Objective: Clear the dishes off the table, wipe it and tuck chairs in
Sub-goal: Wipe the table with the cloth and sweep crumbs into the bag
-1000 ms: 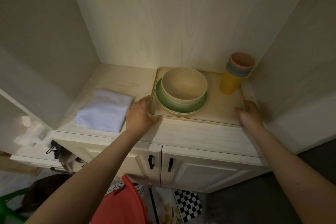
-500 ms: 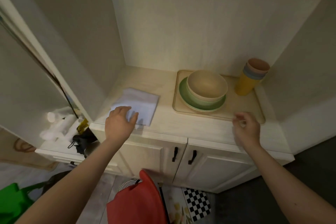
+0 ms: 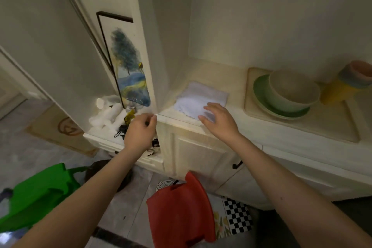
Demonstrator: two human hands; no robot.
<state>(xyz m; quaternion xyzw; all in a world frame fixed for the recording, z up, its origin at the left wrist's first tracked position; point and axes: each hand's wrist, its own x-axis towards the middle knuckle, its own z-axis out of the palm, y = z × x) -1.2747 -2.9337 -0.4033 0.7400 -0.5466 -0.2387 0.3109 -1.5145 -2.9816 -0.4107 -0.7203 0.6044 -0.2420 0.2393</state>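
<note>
Nearest us, a red chair [image 3: 181, 213] and a green chair [image 3: 40, 193] stand on the floor. Our left hand [image 3: 141, 133] hangs loosely curled, holding nothing, beside the cabinet edge. Our right hand [image 3: 219, 121], fingers spread, rests on the near corner of the white cloth [image 3: 201, 96] on the table [image 3: 221, 72]. Farther right, well apart, the tray [image 3: 332, 125] carries bowl [image 3: 293, 88], green plate [image 3: 261, 90] and stacked cups [image 3: 350, 80].

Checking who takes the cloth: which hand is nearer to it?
Right. The right hand hovers over the white cloth's near edge; the left hand is off to its left, past the cabinet corner.
</note>
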